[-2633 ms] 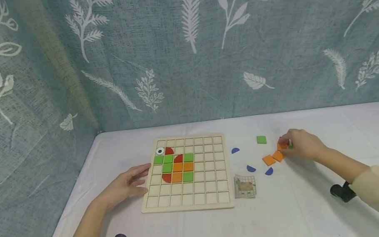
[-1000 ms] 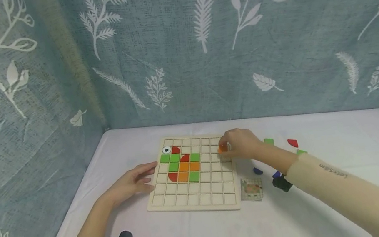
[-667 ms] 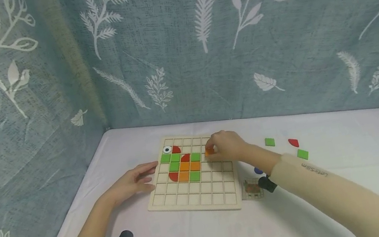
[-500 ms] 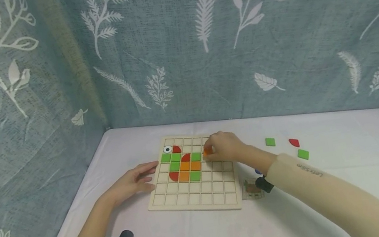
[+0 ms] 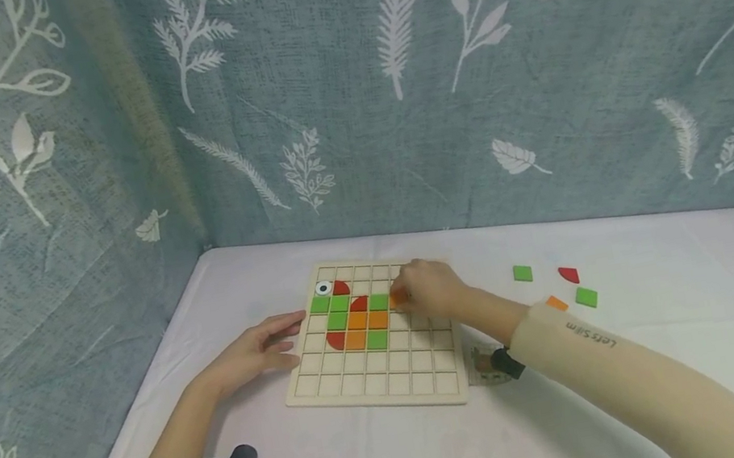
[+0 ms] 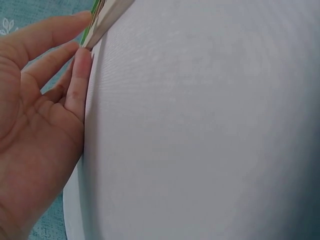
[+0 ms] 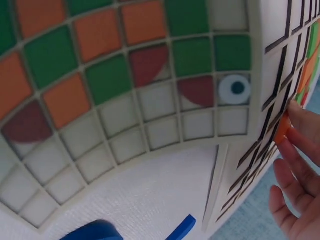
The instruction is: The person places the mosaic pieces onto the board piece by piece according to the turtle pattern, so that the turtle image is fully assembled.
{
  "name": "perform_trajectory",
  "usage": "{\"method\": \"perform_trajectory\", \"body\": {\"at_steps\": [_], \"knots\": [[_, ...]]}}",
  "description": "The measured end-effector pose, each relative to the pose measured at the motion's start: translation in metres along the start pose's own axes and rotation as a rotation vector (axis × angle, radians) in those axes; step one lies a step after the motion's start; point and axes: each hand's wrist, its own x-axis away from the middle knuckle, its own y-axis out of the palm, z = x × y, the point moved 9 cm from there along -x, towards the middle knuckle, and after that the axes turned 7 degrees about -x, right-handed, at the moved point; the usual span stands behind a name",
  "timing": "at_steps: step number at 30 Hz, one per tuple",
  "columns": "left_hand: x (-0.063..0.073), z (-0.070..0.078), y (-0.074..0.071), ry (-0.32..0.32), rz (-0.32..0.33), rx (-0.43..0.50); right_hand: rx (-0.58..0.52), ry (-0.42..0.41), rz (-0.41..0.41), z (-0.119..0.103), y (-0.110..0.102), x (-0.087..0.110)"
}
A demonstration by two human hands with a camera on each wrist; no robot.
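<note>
In the head view, a pale wooden grid board (image 5: 371, 380) lies on the table, bearing green, orange and red tiles and a white eye disc (image 5: 323, 288). My left hand (image 5: 249, 356) rests at its left edge with relaxed fingers; the left wrist view has fingertips (image 6: 84, 55) against the board's side. Over the board, my right hand (image 5: 433, 289) pinches an orange square tile (image 5: 398, 299) between thumb and finger. The tile is just right of the green tile (image 5: 380, 303). The right wrist view shows this orange tile (image 7: 283, 129) at the board's surface.
Right of the board lie two green squares (image 5: 522, 274), a red quarter piece (image 5: 569, 275) and a partly hidden orange tile (image 5: 557, 303). A pattern card (image 5: 483, 378) sits partly under the right wrist. Blue pieces (image 7: 182, 227) show in the right wrist view.
My right hand has travelled left from the loose tiles to the board, carrying an orange tile, and lately shifted slightly further left. The left hand stays at the board's edge.
</note>
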Motion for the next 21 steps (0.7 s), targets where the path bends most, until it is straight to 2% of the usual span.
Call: {"method": "perform_trajectory", "body": {"at_steps": [2, 7, 11, 21], "knots": [[0.0004, 0.0003, 0.0001, 0.002, -0.003, 0.002, -0.014, -0.017, 0.028, 0.0043, 0.0027, -0.0020], [0.0009, -0.0006, 0.0002, -0.009, -0.006, 0.006, -0.054, -0.003, 0.034, 0.0076, 0.0037, -0.0016], [0.0011, -0.0005, 0.0005, -0.013, -0.009, 0.010, -0.080, 0.030, 0.008, 0.0043, 0.0013, 0.0010], [0.0016, 0.0006, 0.0003, 0.004, -0.012, 0.014, -0.068, 0.093, -0.051, 0.0092, 0.0031, 0.0040]]}}
